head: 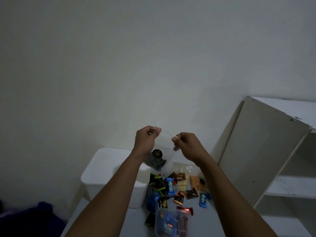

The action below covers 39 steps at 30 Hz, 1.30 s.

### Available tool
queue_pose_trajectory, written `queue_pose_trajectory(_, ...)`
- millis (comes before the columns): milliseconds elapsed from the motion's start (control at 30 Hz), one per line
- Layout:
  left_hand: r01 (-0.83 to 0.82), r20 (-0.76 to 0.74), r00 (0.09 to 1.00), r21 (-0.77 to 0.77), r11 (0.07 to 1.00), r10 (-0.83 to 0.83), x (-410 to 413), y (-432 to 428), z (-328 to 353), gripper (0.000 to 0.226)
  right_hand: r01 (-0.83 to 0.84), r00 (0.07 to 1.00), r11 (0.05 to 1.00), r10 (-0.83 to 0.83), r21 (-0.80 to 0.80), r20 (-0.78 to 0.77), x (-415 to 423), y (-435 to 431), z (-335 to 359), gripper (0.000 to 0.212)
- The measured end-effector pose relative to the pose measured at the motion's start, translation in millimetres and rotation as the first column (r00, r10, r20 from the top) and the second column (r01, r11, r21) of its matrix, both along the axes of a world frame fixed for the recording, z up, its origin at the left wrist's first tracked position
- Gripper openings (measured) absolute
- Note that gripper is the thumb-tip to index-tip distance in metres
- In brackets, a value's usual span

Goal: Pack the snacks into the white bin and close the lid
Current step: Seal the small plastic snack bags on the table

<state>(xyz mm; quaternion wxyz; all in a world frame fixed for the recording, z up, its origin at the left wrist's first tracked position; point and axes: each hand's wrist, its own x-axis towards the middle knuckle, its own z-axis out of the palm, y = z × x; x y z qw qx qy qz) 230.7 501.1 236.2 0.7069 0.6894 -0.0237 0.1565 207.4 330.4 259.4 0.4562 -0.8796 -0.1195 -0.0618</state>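
Observation:
Both my hands hold up a clear plastic bag (164,147) with dark snacks at its bottom (156,160). My left hand (147,139) pinches its top left corner and my right hand (185,144) pinches the top right. The bag hangs above the white bin (106,170), which stands on the table with its lid on. Right of the bin lies a heap of small wrapped snacks (172,187) in blue, black and orange wrappers. Another clear bag of snacks (171,223) lies near the table's front.
A white table (212,218) carries everything. A white shelf unit (280,161) stands at the right, close to the table. A pale bag of light snacks (183,168) lies behind the heap. Dark blue cloth (30,218) sits low at the left. A plain wall is behind.

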Motion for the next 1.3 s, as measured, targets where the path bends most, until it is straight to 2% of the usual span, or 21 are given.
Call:
queue_pose_trajectory(133,0.015,-0.020,1.000,-0.018,1.000,-0.015,4.0,-6.5,-7.4,0.011,0.126,0.992,0.969,-0.117,0.214,-0.055,-8.6,-6.7,-19.2,0.032)
queue_pose_trajectory(233,0.022,-0.053,0.998,-0.051,0.998,-0.024,5.7,-18.9,-11.2,0.011,0.289,0.957,0.843,-0.254,0.454,-0.137,-9.8,-3.6,-29.1,0.036)
queue_pose_trajectory(333,-0.004,-0.099,0.995,-0.075,0.997,-0.003,7.7,-29.5,-16.0,0.016,0.378,0.924,0.747,-0.342,0.547,-0.171,-9.1,0.8,-40.6,0.047)
queue_pose_trajectory(400,-0.044,-0.097,0.995,-0.042,0.998,0.040,9.2,-32.9,-20.4,0.021,0.346,0.936,0.746,-0.320,0.569,-0.150,-10.2,1.7,-46.5,0.044)
queue_pose_trajectory(533,-0.051,-0.074,0.996,0.026,0.998,0.053,12.6,-33.2,-22.3,0.023,0.160,0.987,0.750,-0.109,0.642,-0.118,-12.0,-1.7,-45.1,0.023)
queue_pose_trajectory(633,-0.088,-0.145,0.986,-0.048,0.995,0.081,16.3,-27.9,-20.3,0.025,0.114,0.992,0.776,-0.056,0.620,-0.112,-12.0,-1.1,-43.3,0.020)
queue_pose_trajectory(733,-0.078,-0.186,0.981,-0.110,0.991,0.056,19.2,-15.3,-18.3,0.025,0.171,0.985,0.794,-0.137,0.583,-0.103,-12.6,-7.0,-45.8,0.023)
queue_pose_trajectory(867,0.058,-0.111,0.992,0.002,0.998,-0.058,12.6,-8.9,-11.5,0.021,0.209,0.976,0.780,-0.202,0.590,-0.079,-10.7,-9.3,-42.3,0.016)
queue_pose_trajectory(933,0.115,-0.079,0.991,0.042,0.992,-0.112,7.5,-10.0,-7.4,0.018,0.204,0.976,0.854,-0.218,0.478,-0.027,-6.2,-6.5,-35.7,0.019)
queue_pose_trajectory(1000,0.171,-0.067,0.984,0.089,0.981,-0.165,5.1,-8.8,-6.6,0.017,0.192,0.970,0.942,-0.224,0.274,0.093,-1.0,-5.7,-31.2,0.023)
queue_pose_trajectory(1067,0.210,-0.062,0.977,0.166,0.964,-0.202,4.3,-6.9,-7.4,0.017,0.164,0.968,0.977,-0.185,0.134,0.170,3.3,-6.9,-25.5,0.026)
queue_pose_trajectory(1133,0.227,-0.043,0.974,0.208,0.951,-0.223,3.6,-7.0,-8.3,0.018,0.090,0.984,0.995,-0.095,0.040,0.149,7.2,-7.0,-18.8,0.016)
queue_pose_trajectory(1167,0.228,-0.035,0.974,0.215,0.950,-0.226,3.4,-7.7,-8.8,0.018,0.055,0.992,0.998,-0.057,0.019,0.115,8.0,-6.3,-16.3,0.009)
queue_pose_trajectory(1300,0.222,-0.011,0.975,0.175,0.959,-0.223,1.4,-11.5,-9.5,0.019,0.077,0.993,0.994,-0.083,0.075,0.083,6.8,-3.4,-14.2,0.017)
